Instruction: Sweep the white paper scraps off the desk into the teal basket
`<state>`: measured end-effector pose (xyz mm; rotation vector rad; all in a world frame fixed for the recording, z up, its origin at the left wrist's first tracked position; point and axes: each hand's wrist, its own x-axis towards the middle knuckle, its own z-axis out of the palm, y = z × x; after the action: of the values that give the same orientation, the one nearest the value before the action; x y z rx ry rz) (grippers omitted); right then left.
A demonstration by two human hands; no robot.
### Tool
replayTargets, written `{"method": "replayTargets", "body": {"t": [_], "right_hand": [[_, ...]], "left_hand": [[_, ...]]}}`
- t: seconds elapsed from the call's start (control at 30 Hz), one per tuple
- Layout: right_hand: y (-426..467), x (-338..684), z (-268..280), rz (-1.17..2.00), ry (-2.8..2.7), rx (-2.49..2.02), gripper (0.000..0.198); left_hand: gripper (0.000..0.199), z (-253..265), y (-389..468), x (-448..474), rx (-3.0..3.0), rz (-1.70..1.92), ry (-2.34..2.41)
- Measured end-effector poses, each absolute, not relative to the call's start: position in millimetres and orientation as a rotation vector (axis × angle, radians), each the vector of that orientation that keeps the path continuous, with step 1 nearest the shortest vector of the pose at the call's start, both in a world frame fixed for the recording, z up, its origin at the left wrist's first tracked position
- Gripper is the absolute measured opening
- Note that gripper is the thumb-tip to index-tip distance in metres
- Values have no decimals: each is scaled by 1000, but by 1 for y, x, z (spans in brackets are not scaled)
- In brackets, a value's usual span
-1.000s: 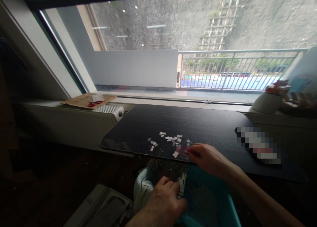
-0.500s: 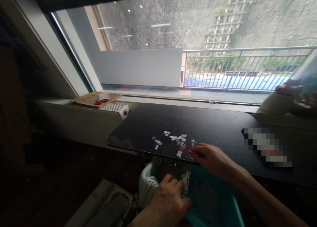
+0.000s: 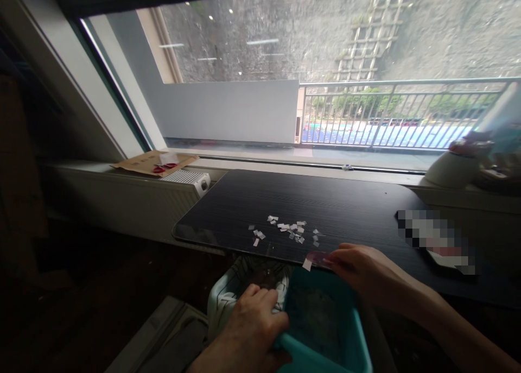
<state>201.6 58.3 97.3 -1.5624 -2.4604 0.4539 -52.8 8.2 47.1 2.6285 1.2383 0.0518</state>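
Note:
My right hand (image 3: 358,265) pinches a pinkish see-through plastic piece (image 3: 319,258) at the near edge of the dark table (image 3: 309,194). At the left tip of that plastic, a small white piece (image 3: 307,264) sits just over the edge, above the bin. Below, my left hand (image 3: 256,321) is closed around the divider or rim of a teal bin (image 3: 363,337) with two compartments. A striped liner (image 3: 240,270) fills its left compartment, and the right one stands under the table edge. Several small white and clear scraps (image 3: 291,229) lie scattered on the table.
A blurred-out object (image 3: 437,242) lies at the table's right. Left of the table, red-handled scissors (image 3: 165,168) rest on a brown envelope (image 3: 134,163) beside a radiator (image 3: 185,182). A pale pot (image 3: 453,164) stands on the sill. Boxlike things (image 3: 158,329) are on the floor.
The bin and my left hand have shifted left. My right hand has drawn the plastic piece right and toward me, bringing the white piece from the tabletop to over the edge.

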Motion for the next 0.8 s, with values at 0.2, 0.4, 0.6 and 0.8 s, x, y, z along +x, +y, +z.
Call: {"method": "replayTargets", "body": {"t": [0.2,0.4,0.6,0.8], "right_hand": [[49,214,103,490,-2506,-1616,24],[69,223,97,329,-2374,-1711,28],[68,210,86,319,-2364,-1657,29],[76,208,76,225,-2286,-1670,30]], "left_hand": [[36,50,6,-64,2544,181,1372],[36,52,7,-57,2556,194,1319],[36,53,10,-36,2640,121,1184],[35,57,15,-14,2710,109,1064]]}}
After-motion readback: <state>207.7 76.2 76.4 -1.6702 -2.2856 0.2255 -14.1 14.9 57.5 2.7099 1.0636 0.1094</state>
